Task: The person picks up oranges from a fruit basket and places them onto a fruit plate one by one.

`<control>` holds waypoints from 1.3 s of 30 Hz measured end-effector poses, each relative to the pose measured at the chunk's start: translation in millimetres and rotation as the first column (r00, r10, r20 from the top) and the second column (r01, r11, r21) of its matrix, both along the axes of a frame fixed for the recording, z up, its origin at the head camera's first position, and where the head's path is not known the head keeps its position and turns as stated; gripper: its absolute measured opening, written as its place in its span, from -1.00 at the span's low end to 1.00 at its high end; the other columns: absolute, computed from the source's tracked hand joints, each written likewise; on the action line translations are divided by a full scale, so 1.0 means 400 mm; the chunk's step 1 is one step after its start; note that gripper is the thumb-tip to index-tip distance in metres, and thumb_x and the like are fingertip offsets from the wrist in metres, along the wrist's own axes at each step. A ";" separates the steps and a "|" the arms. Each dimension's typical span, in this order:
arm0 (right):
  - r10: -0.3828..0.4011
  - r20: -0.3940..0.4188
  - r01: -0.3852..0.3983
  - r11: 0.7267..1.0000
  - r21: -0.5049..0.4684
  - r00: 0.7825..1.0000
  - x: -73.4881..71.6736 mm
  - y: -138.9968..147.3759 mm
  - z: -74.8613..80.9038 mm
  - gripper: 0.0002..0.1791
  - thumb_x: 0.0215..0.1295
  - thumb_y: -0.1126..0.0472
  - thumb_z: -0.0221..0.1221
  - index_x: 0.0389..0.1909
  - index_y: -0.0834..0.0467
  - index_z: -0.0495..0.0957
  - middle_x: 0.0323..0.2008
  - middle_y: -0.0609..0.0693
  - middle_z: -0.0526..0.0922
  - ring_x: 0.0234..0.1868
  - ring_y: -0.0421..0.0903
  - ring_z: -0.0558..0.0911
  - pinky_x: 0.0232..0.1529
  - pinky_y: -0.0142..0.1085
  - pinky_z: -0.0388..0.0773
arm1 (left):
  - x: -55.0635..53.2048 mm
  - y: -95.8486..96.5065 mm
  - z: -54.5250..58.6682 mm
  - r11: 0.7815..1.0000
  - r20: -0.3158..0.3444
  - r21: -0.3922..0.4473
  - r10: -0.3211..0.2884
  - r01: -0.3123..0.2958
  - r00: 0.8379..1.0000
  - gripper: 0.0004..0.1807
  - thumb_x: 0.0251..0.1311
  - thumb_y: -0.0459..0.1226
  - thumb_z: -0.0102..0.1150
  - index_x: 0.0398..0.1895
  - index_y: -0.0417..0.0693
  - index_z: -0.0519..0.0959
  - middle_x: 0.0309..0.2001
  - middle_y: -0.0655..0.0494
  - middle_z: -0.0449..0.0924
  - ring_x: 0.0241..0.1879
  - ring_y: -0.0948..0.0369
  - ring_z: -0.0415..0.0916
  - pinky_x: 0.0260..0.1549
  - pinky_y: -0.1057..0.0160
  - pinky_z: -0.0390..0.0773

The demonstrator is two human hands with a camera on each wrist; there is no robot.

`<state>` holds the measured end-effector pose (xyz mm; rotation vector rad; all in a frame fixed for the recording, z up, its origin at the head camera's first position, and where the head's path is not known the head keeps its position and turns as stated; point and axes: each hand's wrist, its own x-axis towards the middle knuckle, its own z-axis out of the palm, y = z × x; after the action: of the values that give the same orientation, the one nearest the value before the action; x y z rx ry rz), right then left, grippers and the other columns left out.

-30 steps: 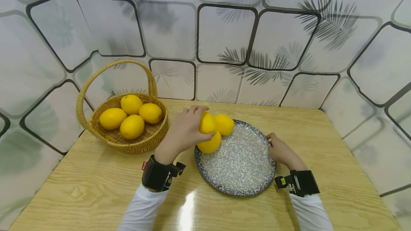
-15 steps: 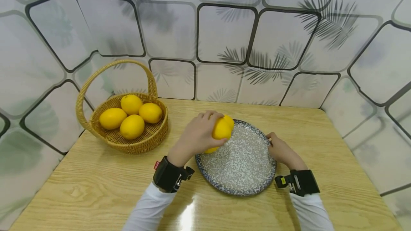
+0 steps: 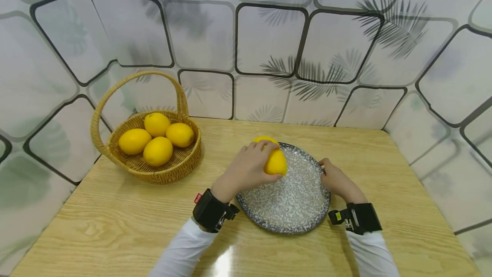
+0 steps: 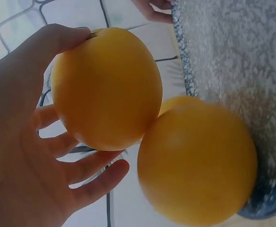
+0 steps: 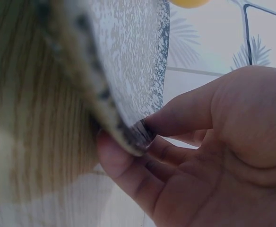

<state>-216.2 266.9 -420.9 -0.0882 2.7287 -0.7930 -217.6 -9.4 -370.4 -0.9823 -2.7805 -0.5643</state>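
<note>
My left hand [image 3: 250,166] grips a yellow lemon [image 3: 276,163] over the left part of a round, speckled grey plate [image 3: 296,200] with a dark blue rim. In the left wrist view, thumb and fingers curve around this lemon [image 4: 107,90]; another lemon [image 4: 197,163] sits close by on the plate, with a sliver of one more behind. From the head, only the top of a lemon [image 3: 265,139] shows past the left hand; the hand hides the rest. My right hand [image 3: 340,183] pinches the plate's right edge, thumb above and fingers beneath, as the right wrist view shows.
A wicker basket [image 3: 180,178] with a tall arched handle stands at the left, holding several lemons [image 3: 158,151]. Plate and basket are on a light wooden table [image 3: 96,221]. Patterned walls [image 3: 269,42] enclose the back and sides.
My left hand has moved right with its lemon, from the plate's left edge further over the plate, covering the lemons lying there. My right hand has stayed at the rim.
</note>
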 end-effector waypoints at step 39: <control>-0.012 -0.008 0.012 1.000 -0.012 1.000 -0.003 0.001 -0.002 -0.53 0.40 0.40 -0.28 0.28 0.49 0.13 -0.03 0.46 0.55 -0.30 0.05 0.48 -0.38 -0.22 0.40 | 0.011 0.048 -0.083 0.983 -0.072 -0.169 -0.081 0.068 0.994 -0.29 0.04 0.21 0.22 0.23 0.11 0.43 0.22 0.06 0.51 0.18 0.11 0.40 0.11 -0.04 0.36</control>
<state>-217.4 267.3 -421.7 -0.0780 2.7347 -0.8138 -213.2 9.7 -403.4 -1.1194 -2.7658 -0.2982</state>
